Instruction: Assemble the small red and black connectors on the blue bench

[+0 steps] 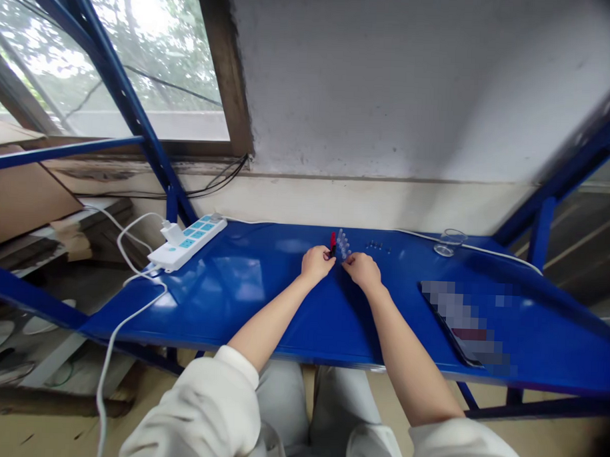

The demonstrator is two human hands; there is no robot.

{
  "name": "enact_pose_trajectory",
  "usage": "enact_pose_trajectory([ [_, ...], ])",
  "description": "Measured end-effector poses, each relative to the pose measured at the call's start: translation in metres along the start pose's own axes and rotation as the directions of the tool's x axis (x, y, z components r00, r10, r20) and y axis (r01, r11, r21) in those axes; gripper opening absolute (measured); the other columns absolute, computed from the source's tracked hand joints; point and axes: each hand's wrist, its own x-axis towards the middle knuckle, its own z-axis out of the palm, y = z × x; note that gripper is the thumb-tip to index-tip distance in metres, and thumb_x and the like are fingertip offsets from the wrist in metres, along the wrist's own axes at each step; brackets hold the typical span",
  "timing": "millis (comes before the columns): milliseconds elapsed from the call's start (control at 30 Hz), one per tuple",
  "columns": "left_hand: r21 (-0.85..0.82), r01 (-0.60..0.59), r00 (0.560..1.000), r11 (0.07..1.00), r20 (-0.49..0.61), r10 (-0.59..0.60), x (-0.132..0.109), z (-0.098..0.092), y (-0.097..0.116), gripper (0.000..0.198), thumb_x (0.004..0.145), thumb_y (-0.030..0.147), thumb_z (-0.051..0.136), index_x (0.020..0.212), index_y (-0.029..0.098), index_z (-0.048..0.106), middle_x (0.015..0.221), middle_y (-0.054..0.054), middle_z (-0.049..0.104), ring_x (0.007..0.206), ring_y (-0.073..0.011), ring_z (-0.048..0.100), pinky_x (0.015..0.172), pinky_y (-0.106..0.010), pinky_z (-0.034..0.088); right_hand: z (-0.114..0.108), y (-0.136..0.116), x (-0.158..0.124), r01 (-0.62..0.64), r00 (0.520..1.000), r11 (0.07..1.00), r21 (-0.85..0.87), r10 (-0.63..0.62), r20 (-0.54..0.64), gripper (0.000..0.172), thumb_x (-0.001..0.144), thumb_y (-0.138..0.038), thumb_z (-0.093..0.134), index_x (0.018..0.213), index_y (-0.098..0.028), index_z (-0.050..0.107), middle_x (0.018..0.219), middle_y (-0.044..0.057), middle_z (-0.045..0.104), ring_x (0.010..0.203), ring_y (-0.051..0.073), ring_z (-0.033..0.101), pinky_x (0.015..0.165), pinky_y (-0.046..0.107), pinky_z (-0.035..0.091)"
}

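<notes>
My left hand (318, 265) is closed around a small upright thing with a red top (333, 240) and a black lower part; its exact kind is too small to tell. Close beside it, my right hand (365, 270) pinches the near end of a clear plastic strip with a row of stubby knobs (342, 243), which looks like a terminal strip. The two held things are side by side, and I cannot tell whether they touch. Several tiny dark pieces, perhaps screws (378, 246), lie on the blue table (282, 321) to the right of the strip.
A white power strip (188, 243) with a plug and white cable occupies the table's left end. Toward the back right stands a clear glass cup (449, 243) beside a white cable. A flat, dark-edged, pixelated object (462, 320) lies at right. Blue frame bars (540, 230) flank the table.
</notes>
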Motion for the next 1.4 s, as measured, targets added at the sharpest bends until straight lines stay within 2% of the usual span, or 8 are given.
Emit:
enact_pose_trajectory([
  [333, 0.146, 0.042, 0.999, 0.988, 0.013, -0.044, 0.003, 0.012, -0.002, 0.01, 0.059, 0.019, 0.066, 0.055, 0.019, 0.056, 0.056, -0.002, 0.055, 0.065, -0.0182, 0.055, 0.063, -0.026, 0.037, 0.002, 0.001, 0.0, -0.001, 1.0, 1.0, 0.001, 0.001, -0.012, 0.02, 0.071, -0.034, 0.056, 0.082, -0.02, 0.065, 0.08, 0.008, 0.066, 0.076, 0.021, 0.062, 0.058, 0.024, 0.04],
  [533, 0.182, 0.015, 1.0, 0.983, 0.019, -0.019, 0.0, 0.007, 0.002, 0.013, 0.06, 0.022, 0.068, 0.058, 0.019, 0.055, 0.059, -0.003, 0.053, 0.071, -0.0206, 0.054, 0.07, -0.029, 0.036, 0.001, 0.002, 0.001, -0.02, 1.0, 1.0, -0.002, 0.02, 0.016, 0.023, 0.071, -0.037, 0.056, 0.085, -0.021, 0.064, 0.083, 0.009, 0.066, 0.078, 0.022, 0.062, 0.06, 0.026, 0.041],
  [767, 0.214, -0.235, 0.97, 0.948, -0.019, 0.244, -0.02, -0.011, 0.009, 0.028, 0.072, 0.021, 0.059, 0.1, 0.022, 0.057, 0.086, -0.007, 0.057, 0.089, -0.0226, 0.048, 0.081, -0.032, 0.031, 0.0, 0.0, -0.001, -0.005, 1.0, 1.0, -0.014, 0.006, 0.027, 0.024, 0.072, -0.038, 0.055, 0.086, -0.02, 0.063, 0.085, 0.009, 0.065, 0.08, 0.023, 0.062, 0.062, 0.027, 0.041],
  [867, 0.25, -0.314, 0.948, 0.916, 0.033, 0.316, -0.028, -0.013, 0.01, 0.036, 0.081, 0.023, 0.047, 0.117, 0.024, 0.05, 0.099, -0.009, 0.055, 0.094, -0.0225, 0.046, 0.082, -0.032, 0.031, 0.0, 0.001, 0.0, -0.003, 1.0, 1.0, -0.017, 0.004, 0.026, 0.024, 0.073, -0.037, 0.055, 0.086, -0.02, 0.063, 0.085, 0.009, 0.065, 0.08, 0.022, 0.061, 0.062, 0.027, 0.041],
  [967, 0.355, -0.336, 0.942, 0.873, 0.123, 0.313, -0.031, -0.012, 0.009, 0.037, 0.086, 0.024, 0.038, 0.122, 0.024, 0.046, 0.107, -0.009, 0.053, 0.096, -0.0221, 0.045, 0.081, -0.033, 0.031, 0.002, 0.001, 0.0, -0.002, 1.0, 1.0, -0.019, 0.003, 0.026, 0.024, 0.072, -0.037, 0.054, 0.087, -0.02, 0.063, 0.086, 0.009, 0.065, 0.08, 0.022, 0.061, 0.063, 0.027, 0.041],
  [1067, 0.461, -0.327, 0.945, 0.825, 0.172, 0.278, -0.029, -0.013, 0.008, 0.036, 0.087, 0.024, 0.035, 0.121, 0.023, 0.047, 0.107, -0.008, 0.054, 0.096, -0.0207, 0.046, 0.079, -0.033, 0.033, 0.003, 0.002, 0.001, -0.009, 1.0, 1.0, -0.03, 0.01, 0.03, 0.024, 0.073, -0.037, 0.054, 0.087, -0.02, 0.063, 0.087, 0.008, 0.065, 0.081, 0.022, 0.061, 0.063, 0.027, 0.041],
  [1167, 0.511, -0.321, 0.947, 0.797, 0.153, 0.283, -0.026, -0.015, 0.008, 0.032, 0.087, 0.024, 0.038, 0.116, 0.022, 0.051, 0.102, -0.006, 0.056, 0.093, -0.0195, 0.047, 0.077, -0.032, 0.035, 0.003, 0.001, 0.001, -0.008, 1.0, 0.999, -0.036, 0.009, 0.029, 0.023, 0.073, -0.038, 0.053, 0.086, -0.021, 0.062, 0.088, 0.008, 0.065, 0.081, 0.022, 0.061, 0.063, 0.027, 0.041],
  [1400, 0.419, -0.275, 0.956, 0.865, 0.022, 0.294, -0.024, -0.014, 0.003, 0.011, 0.082, 0.022, 0.048, 0.088, 0.02, 0.057, 0.09, -0.005, 0.06, 0.087, -0.0191, 0.051, 0.074, -0.032, 0.037, 0.003, 0.001, 0.001, -0.019, 0.999, 0.999, -0.046, 0.02, 0.03, 0.022, 0.074, -0.037, 0.052, 0.086, -0.021, 0.062, 0.087, 0.008, 0.065, 0.082, 0.023, 0.061, 0.063, 0.027, 0.04],
])
